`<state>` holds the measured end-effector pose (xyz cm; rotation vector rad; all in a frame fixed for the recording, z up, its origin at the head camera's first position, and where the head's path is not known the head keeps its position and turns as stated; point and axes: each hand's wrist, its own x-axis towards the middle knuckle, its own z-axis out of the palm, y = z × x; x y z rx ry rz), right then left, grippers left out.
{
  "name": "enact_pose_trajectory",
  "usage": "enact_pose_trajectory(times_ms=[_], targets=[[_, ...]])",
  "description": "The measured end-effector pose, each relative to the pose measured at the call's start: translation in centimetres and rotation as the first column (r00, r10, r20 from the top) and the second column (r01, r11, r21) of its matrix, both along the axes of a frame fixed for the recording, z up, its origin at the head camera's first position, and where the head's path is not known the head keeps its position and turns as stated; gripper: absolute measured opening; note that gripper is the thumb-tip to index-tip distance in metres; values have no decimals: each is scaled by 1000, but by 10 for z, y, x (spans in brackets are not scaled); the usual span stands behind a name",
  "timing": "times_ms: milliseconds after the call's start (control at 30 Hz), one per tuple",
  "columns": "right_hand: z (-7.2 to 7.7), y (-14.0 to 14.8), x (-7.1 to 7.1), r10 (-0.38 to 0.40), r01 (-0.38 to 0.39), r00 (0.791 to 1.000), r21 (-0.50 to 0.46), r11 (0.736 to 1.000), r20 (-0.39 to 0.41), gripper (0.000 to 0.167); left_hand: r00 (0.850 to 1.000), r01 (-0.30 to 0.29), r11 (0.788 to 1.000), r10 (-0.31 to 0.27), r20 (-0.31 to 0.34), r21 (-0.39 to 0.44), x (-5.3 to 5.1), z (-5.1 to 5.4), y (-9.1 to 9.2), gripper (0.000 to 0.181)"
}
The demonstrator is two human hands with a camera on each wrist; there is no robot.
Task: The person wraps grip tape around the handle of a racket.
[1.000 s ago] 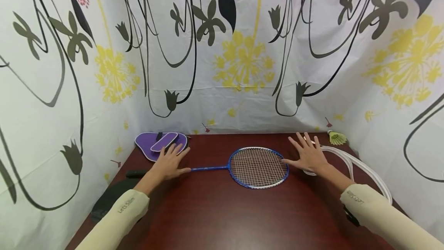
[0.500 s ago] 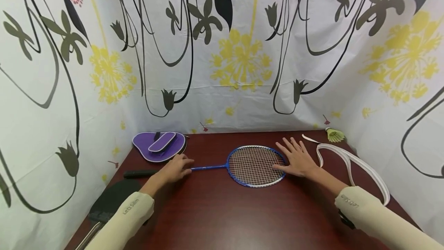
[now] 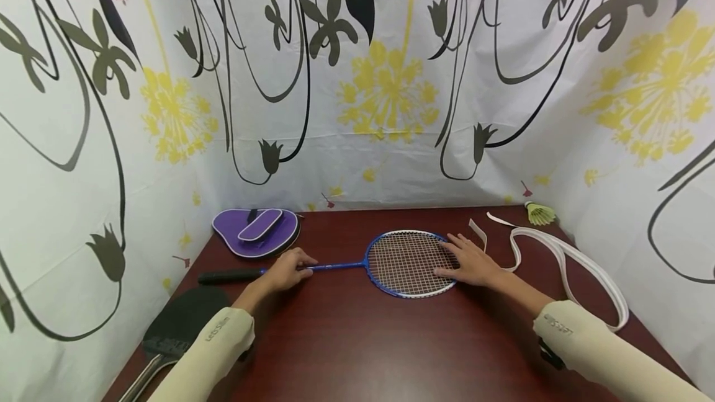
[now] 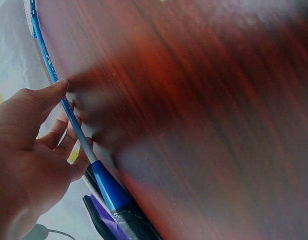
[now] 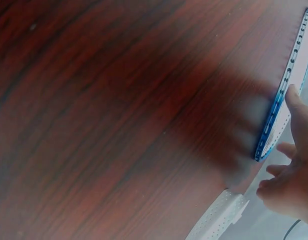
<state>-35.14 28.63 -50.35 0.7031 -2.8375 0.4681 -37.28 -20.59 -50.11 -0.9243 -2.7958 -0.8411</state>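
Observation:
A blue and white badminton racket [image 3: 413, 265] lies flat across the dark wooden table [image 3: 385, 346], handle to the left. My left hand [image 3: 287, 270] has its thumb on the near side of the thin shaft and curled fingers on the far side. In the left wrist view, that hand [image 4: 31, 155] pinches the blue shaft [image 4: 79, 132] above the cone. Over the outer end of the strung head spreads my right hand [image 3: 475, 263], fingers fairly straight. The right wrist view shows its thumb [image 5: 293, 100] at the rim, the other fingers apart from it.
A purple paddle case [image 3: 268, 231] lies back left, behind the racket handle. Nearer the left edge is a black table tennis paddle [image 3: 190, 315]. At right are a white strap [image 3: 583, 262] and a yellow-green shuttlecock [image 3: 540, 213]. Patterned cloth [image 3: 385, 166] surrounds the table.
Both hands have come down to the racket. The left fingers have curled in around the shaft; the right hand has moved left over the head. The racket has stayed in place.

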Motion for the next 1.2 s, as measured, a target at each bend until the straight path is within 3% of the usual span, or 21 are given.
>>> enact_pose_trajectory(times_ms=[200,400,533,700,900,1067,1200], targets=[[6,-4,-1,-18,24,994,-55,998,108,77,1000,-28,997,28,10,73,-2,4,5,18],[10,-5,-2,-8,24,989,-102,995,149,74,997,-74,993,74,3,90,-5,4,10,10],[12,-4,-2,2,15,987,-100,995,160,75,995,-86,993,83,47,79,-4,6,13,8],[14,2,-3,-3,19,985,-97,995,170,75,989,-54,996,44,138,69,-5,14,16,7],[18,9,-6,5,12,991,-126,992,132,76,972,-16,996,-5,236,85,-2,21,20,6],[25,16,-14,-15,23,997,-102,995,73,77,970,-17,994,-11,245,111,-1,29,22,8],[40,23,-18,-14,15,1000,-100,995,11,73,969,-5,991,-28,246,135,-1,38,25,10]])
